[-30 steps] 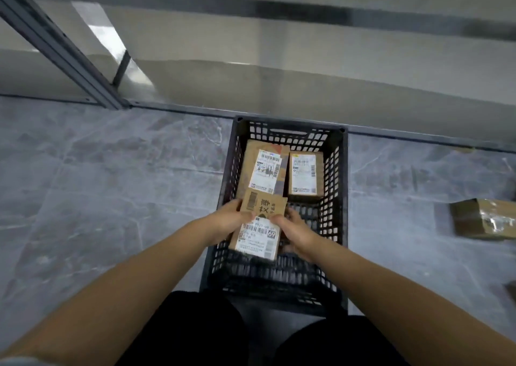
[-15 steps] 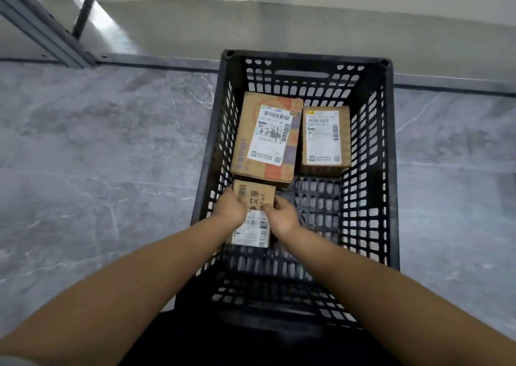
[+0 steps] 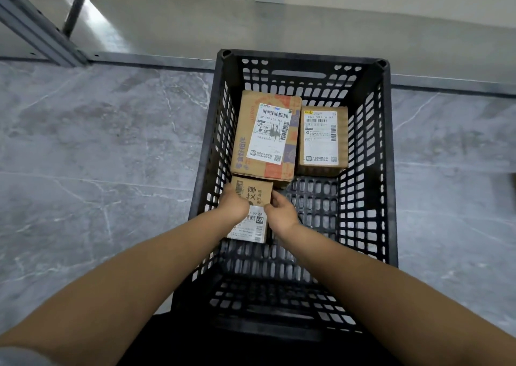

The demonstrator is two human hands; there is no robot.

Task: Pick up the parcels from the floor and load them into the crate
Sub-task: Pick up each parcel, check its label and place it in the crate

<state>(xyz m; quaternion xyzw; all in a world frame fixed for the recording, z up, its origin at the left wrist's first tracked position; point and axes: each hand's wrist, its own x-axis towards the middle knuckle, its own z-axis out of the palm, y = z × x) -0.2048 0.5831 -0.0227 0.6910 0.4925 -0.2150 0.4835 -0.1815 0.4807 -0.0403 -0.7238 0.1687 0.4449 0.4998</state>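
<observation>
Left of the crate, the floor (image 3: 97,170) is grey, veined tile. The crate (image 3: 388,170) is a black plastic rectangle with slotted lattice walls. At its far end lie two flat cardboard boxes with white labels, a larger parcel (image 3: 265,136) left of a smaller parcel (image 3: 322,139). Nearer, by the crate's left wall, the left hand (image 3: 234,206) and right hand (image 3: 280,213) reach down and grip a small cardboard parcel (image 3: 255,195) by opposite edges.

Wears a pale grey sleeve (image 3: 16,356) on the left upper arm, only its edge in view. Shows both forearms (image 3: 156,270) bare down to left hand (image 3: 234,204) and right hand (image 3: 281,213). Wears plain black trousers (image 3: 223,350).
</observation>
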